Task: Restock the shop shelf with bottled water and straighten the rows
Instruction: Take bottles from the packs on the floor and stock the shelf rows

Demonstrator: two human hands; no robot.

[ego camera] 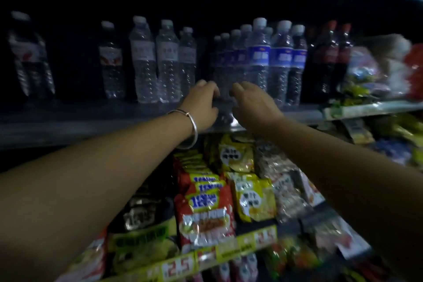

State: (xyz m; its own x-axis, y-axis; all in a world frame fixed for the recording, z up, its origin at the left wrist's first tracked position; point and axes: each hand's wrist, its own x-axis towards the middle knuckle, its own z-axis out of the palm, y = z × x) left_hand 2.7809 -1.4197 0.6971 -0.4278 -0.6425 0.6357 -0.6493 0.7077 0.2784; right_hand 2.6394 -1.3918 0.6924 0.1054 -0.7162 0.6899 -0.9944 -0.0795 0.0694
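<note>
Hands reach onto the dim shelf (68, 119), the left hand (201, 103) and right hand (251, 103) curled around the base of one clear bottle (225, 89) at the front edge, in the gap between the white-label bottles (164, 62) and the blue-label row (258, 59). The step looks like seating it. Next it likely needs a push back into line. Cola bottles (327, 59) stand just right; noodle packets (206, 208) crowd the shelf below.
</note>
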